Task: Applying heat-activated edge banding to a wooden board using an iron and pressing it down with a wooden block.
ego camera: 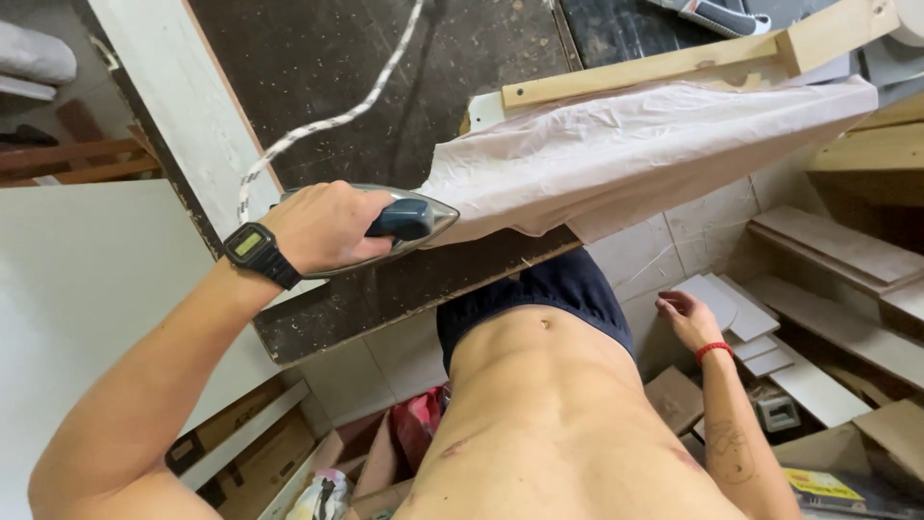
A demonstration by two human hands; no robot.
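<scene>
Evidently pressing out creases, the left hand (322,226) has its fingers wrapped tight round the handle of an iron (399,226) at the near edge of the bench (385,77), its tip meeting the pale cloth (626,154) draped over a wooden board (674,58), while the right hand (688,318) hangs loosely open, holding nothing.

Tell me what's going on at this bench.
A person is ironing. The left hand grips the handle of a clothes iron, its tip at the edge of a pale pink cloth spread over a wooden board on the dark worktable. The iron's braided cord trails across the table. The right hand, with a red band at the wrist, hangs at the person's side, holding nothing, above white panel offcuts on the floor.
</scene>
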